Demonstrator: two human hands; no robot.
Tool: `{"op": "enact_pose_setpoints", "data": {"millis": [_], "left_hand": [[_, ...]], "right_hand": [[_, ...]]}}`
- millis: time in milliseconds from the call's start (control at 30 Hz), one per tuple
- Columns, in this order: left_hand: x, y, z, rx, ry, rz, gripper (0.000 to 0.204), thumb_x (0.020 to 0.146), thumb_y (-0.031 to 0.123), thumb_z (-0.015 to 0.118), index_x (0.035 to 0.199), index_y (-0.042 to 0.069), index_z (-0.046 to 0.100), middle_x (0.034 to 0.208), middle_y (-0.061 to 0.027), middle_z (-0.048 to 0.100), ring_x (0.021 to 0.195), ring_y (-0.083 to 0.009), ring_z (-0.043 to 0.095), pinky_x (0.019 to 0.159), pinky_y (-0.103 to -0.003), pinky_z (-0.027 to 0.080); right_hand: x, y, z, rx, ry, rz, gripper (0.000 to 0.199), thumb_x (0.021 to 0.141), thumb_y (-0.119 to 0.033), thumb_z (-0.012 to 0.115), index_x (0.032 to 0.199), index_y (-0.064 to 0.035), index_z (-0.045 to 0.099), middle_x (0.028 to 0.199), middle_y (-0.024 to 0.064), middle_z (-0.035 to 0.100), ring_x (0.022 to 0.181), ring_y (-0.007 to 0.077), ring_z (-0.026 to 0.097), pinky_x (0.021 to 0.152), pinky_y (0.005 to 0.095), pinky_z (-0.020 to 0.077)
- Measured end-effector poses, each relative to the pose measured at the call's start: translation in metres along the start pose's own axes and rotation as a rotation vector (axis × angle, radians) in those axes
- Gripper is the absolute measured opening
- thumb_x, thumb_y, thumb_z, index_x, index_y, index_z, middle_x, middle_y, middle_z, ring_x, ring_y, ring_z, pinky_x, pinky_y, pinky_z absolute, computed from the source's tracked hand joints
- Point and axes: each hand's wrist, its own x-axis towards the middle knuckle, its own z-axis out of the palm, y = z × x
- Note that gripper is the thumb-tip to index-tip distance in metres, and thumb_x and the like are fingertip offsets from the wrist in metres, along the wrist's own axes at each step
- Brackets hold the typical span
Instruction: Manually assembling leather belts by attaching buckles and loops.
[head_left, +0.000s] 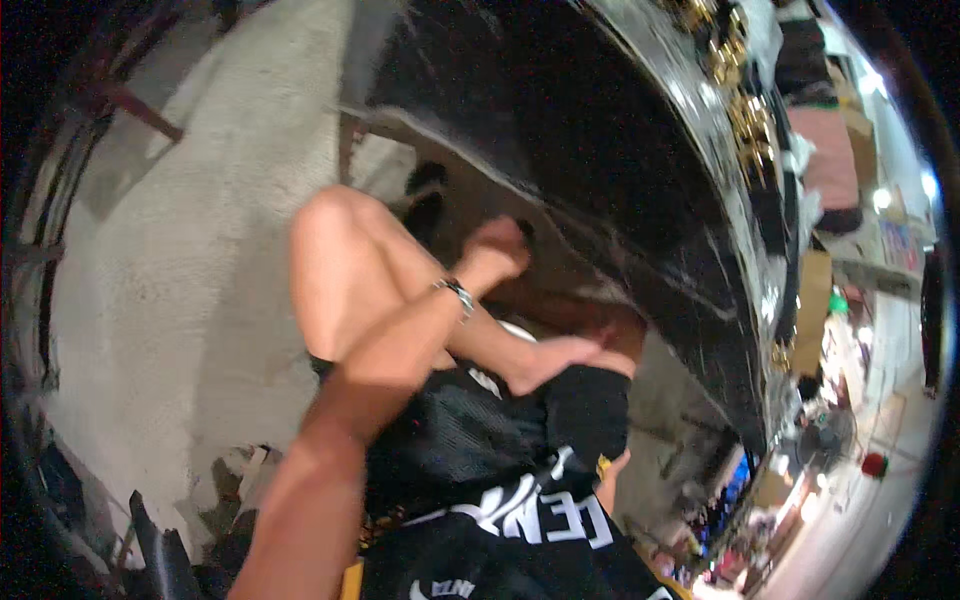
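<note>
Left hand (500, 250): reaches up under the rim of the big black glossy slab (600, 170), fingers curled narrow against its underside edge; whether anything is pinched there cannot be told.
Left wrist: wears a metal wristband (458, 295), forearm rising from the lower edge across the bare knee (335, 260).
Right hand (555, 362): lies lower, just below the slab's pale underside, fingers stretched out flat and close together, pointing right; holds nothing visible.
Black slab: fills the upper middle and right, tilted, shiny with streaks, its curved lower edge just above both hands.
Gold fittings (745, 110): sit in a row along the slab's top surface, far from the hands.
Black garment (480, 440): covers the lap below the hands, white print on it.
Floor (190, 260): pale concrete, left of the knee.
Background right: cluttered bright room, cardboard box (815, 290) beside the slab's far edge, details too small to tell.
</note>
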Motion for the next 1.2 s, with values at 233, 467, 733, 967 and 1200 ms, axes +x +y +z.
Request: {"op": "enact_pose_setpoints", "data": {"millis": [233,467,733,967,1200], "left_hand": [[-0.018,0.018,-0.007,-0.061,-0.091,-0.091,0.032,0.093,0.028,0.068,0.115,0.006,0.076,0.126,-0.0205,0.073,0.12,-0.0391,0.069,0.098,-0.047,0.058],[-0.021,0.012,-0.018,-0.072,-0.067,-0.067,0.035,0.091,0.026,0.069,0.117,0.004,0.076,0.121,-0.0208,0.075,0.116,-0.0383,0.072,0.094,-0.048,0.06],[-0.022,0.014,-0.021,-0.124,-0.055,-0.102,0.036,0.086,0.012,0.074,0.12,-0.001,0.074,0.123,-0.0243,0.074,0.116,-0.0402,0.072,0.09,-0.049,0.061],[-0.006,0.029,-0.002,-0.095,-0.102,-0.016,0.031,0.086,0.015,0.074,0.115,0.005,0.076,0.122,-0.0196,0.075,0.117,-0.0357,0.072,0.092,-0.046,0.06],[-0.01,0.008,-0.006,-0.066,-0.134,-0.012,0.034,0.088,0.021,0.072,0.119,0.009,0.077,0.128,-0.0165,0.073,0.119,-0.0361,0.071,0.098,-0.046,0.058]], "right_hand": [[0.098,-0.037,0.052,0.105,-0.192,-0.12,0.033,0.098,-0.019,0.059,0.121,0.0032,0.067,0.112,0.0123,0.071,0.104,0.0249,0.067,0.091,0.0373,0.0519],[0.1,-0.029,0.052,0.098,-0.345,-0.042,0.033,0.099,-0.02,0.06,0.12,0.0038,0.067,0.109,0.0118,0.071,0.101,0.0243,0.067,0.089,0.0373,0.0516],[0.074,-0.001,0.081,0.084,-0.641,0.115,0.034,0.1,-0.022,0.061,0.119,0.0046,0.067,0.105,0.0113,0.071,0.098,0.0236,0.066,0.087,0.0373,0.0512],[0.018,0.044,0.049,0.019,-0.808,0.355,0.035,0.1,-0.024,0.062,0.118,0.0052,0.067,0.101,0.0108,0.071,0.096,0.023,0.066,0.085,0.0373,0.0509],[-0.068,0.089,-0.121,-0.01,-0.487,0.694,0.036,0.101,-0.026,0.064,0.118,0.0059,0.067,0.097,0.0104,0.071,0.093,0.0224,0.065,0.084,0.0374,0.0506]]}}
